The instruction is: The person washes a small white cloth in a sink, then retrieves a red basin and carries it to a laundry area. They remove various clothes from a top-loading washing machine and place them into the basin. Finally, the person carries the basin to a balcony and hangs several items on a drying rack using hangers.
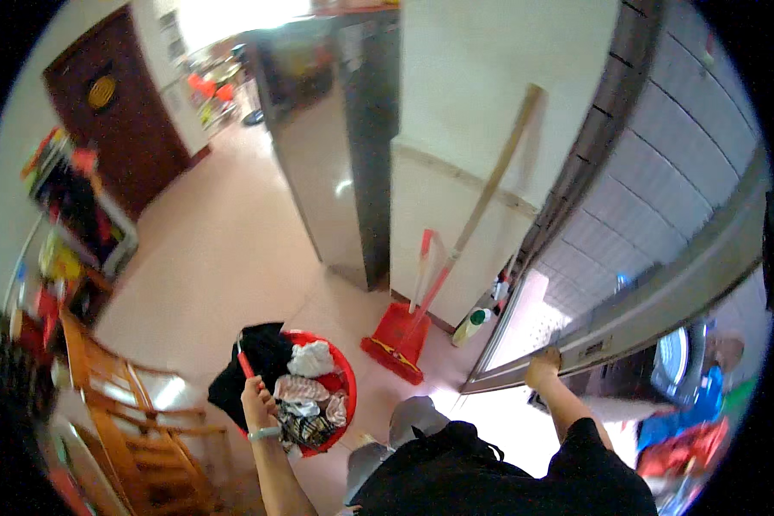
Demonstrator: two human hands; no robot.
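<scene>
My left hand grips the red sleeve of a wire bail handle, with a pale band on the wrist. Below it is a red plastic bucket heaped with laundry. A black garment hangs over its far left rim, beside a white cloth, a pinkish striped piece and a plaid one. Whether the bucket touches the floor I cannot tell. Out to the right, my right hand is closed on the edge of a metal-framed door, which stands ajar; its fingers are partly hidden.
A red broom and red dustpan lean against the wall near a bottle with a green cap. Beyond stands a refrigerator. Wooden chairs are on the left. Past the door are a front-loading washing machine and coloured cloths.
</scene>
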